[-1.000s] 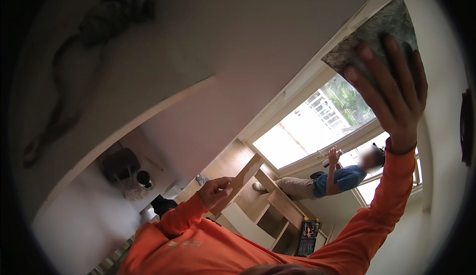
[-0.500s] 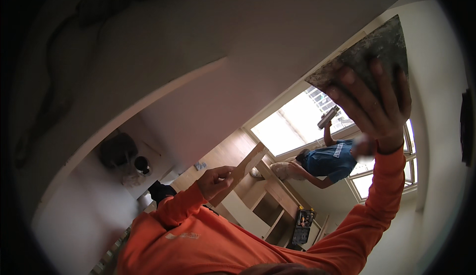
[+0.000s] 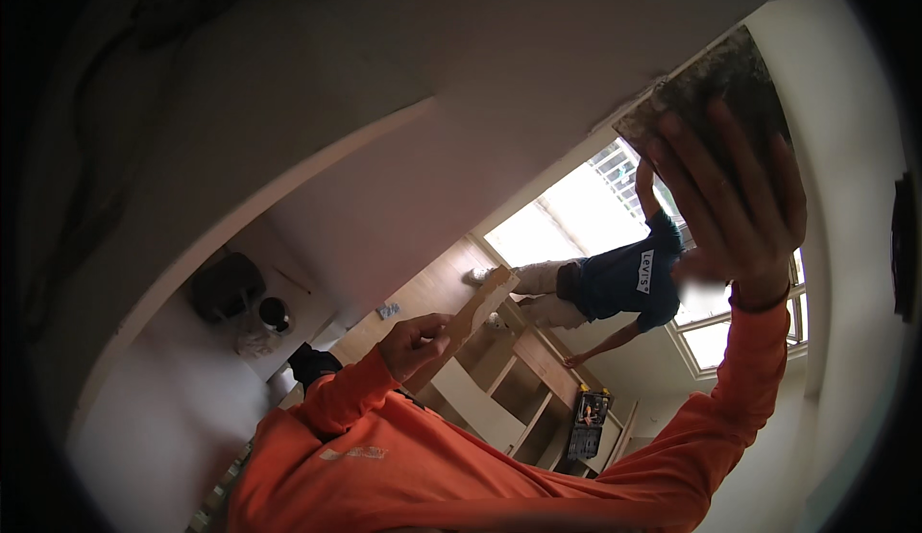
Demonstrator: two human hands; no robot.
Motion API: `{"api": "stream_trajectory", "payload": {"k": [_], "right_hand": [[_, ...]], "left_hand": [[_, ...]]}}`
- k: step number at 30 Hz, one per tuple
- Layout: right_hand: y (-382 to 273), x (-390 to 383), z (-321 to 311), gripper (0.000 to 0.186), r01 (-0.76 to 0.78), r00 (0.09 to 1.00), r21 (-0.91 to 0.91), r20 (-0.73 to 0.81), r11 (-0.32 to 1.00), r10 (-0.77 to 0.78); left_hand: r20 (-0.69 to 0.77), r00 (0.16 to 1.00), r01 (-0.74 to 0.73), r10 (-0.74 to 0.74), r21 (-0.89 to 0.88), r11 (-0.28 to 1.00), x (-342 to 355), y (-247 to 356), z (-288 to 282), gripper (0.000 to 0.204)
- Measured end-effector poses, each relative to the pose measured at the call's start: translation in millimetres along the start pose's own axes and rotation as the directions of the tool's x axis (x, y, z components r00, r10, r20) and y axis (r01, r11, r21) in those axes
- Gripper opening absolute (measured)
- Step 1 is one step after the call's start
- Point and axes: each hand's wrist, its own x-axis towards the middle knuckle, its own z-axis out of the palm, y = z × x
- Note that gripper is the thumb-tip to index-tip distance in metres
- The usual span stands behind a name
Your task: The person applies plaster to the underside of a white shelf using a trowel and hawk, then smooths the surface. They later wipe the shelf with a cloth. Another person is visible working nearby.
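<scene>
My right hand is raised at the upper right, fingers stretched across a dark, mottled, flat scraper blade. The blade's far edge lies along the edge of the pale surface overhead. My thumb is blurred, and the blade's underside is hidden. Lower and to the left, my left hand is closed around a flat, tan, board-like piece. Pale, putty-like material covers part of its far end. I cannot tell the board's exact kind.
A co-worker in a dark blue shirt stands by the bright window. Below are wooden shelving and an open toolbox. A dark container and a round cup-like vessel sit at left, past a curved pale edge.
My right hand and the blade have shifted slightly right. The left hand still grips the board. The co-worker has turned away, and the silver bottle they held is no longer visible.
</scene>
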Motion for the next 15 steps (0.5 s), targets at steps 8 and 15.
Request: {"api": "stream_trajectory", "payload": {"k": [8, 15], "right_hand": [[-18.2, 38.7, -59.3, 0.025, -0.134, 0.991, 0.092, 0.027, 0.987, 0.132], [-17.5, 62.2, -54.2, 0.024, -0.075, 0.997, 0.05, 0.023, 0.996, 0.074]], "left_hand": [[0.023, 1.0, 0.014, -0.012, -0.069, 0.998, 4.5, -10.1, -5.0, 0.036], [-0.009, 0.999, -0.032, 0.031, -0.108, 0.994, 1.3, -10.9, 2.7, 0.035]]}}
